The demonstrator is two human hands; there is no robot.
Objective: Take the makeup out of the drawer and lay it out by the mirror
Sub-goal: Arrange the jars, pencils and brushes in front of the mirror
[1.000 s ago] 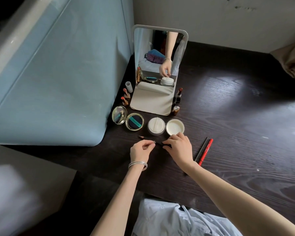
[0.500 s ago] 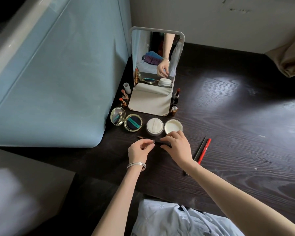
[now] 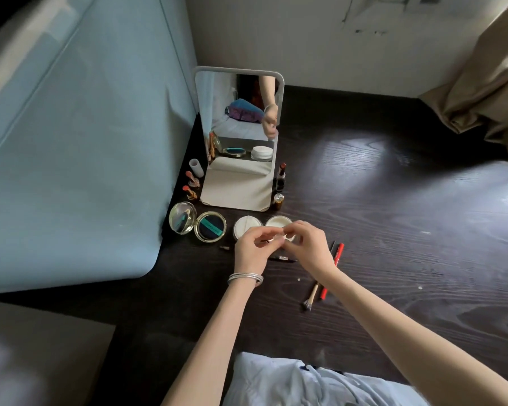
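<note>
Most makeup is already being displayed around the mirror (image 3: 238, 136). Something small, unidentifiable, is being pinched between the left hand (image 3: 254, 249) and right hand (image 3: 308, 247); a pencil (image 3: 282, 258) is lying beneath.

Dark wood table (image 3: 393, 230): mirror (image 3: 238, 136), compacts (image 3: 210, 230), lipsticks (image 3: 191, 186), pencils (image 3: 336, 253).

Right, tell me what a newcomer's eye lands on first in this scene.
First, the white-framed standing mirror against the wall at the back of the dark wood-grain table, reflecting a raised hand. Next, the left hand and right hand meeting above the table just in front of the round white jars. Then the open gold-rimmed round compact to their left.
</note>
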